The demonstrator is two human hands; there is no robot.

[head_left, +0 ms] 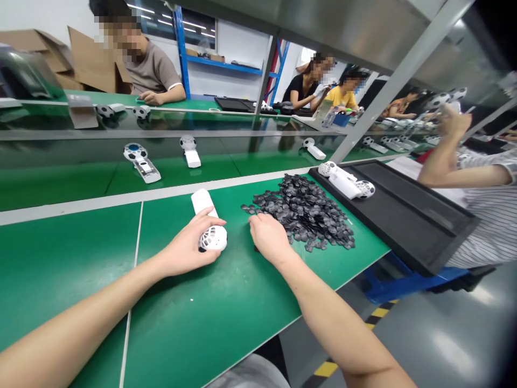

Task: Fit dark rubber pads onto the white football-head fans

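Note:
My left hand [191,242] is closed around the round, vented head of a white handheld fan [214,238] with a soccer-ball look. The fan's white handle [203,202] points away from me on the green tabletop. Just to the right, my right hand [269,235] is at the near left edge of a heap of small black plastic pieces [311,213]. Its fingers are bent together and face away from me, so whatever they hold, if anything, is hidden.
A black tray [404,199] at the right carries white fans [343,180]. Beyond the pale rail, a green conveyor [230,159] bears several similar fans. A metal post [388,91] slants down at the right. Co-workers sit across the line, and another person's arm [448,145] is at the right.

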